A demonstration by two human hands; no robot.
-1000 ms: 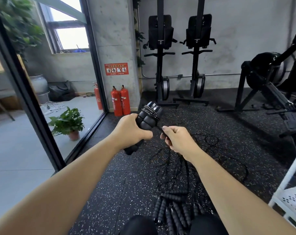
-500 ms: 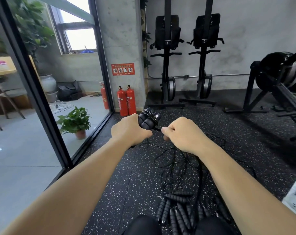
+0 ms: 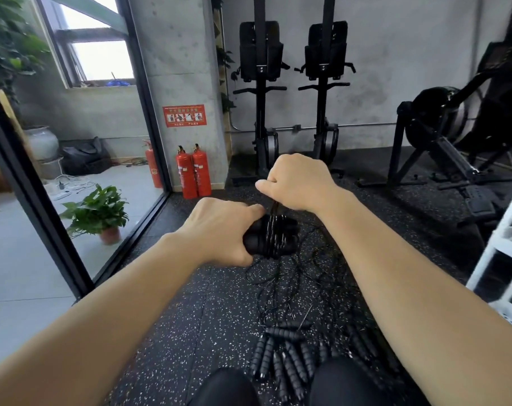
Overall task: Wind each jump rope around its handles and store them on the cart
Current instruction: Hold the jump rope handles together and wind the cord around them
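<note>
Right hand (image 3: 295,183) higher (jump rope (image 3: 271,237) below)

The floor (image 3: 190,317) is black rubber matting flecked with white, laid in large tiles with visible seams. In the middle of it sprawls a loose tangle of thin black jump-rope cords (image 3: 281,285), and nearer the camera lies a heap of ribbed black handles (image 3: 278,358) — packed side by side, touching one another. Further back two red fire extinguishers (image 3: 193,174) stand upright together, two tall black machines (image 3: 262,159) stand by the wall, and a white cart (image 3: 503,259) stands at the right edge.
</note>
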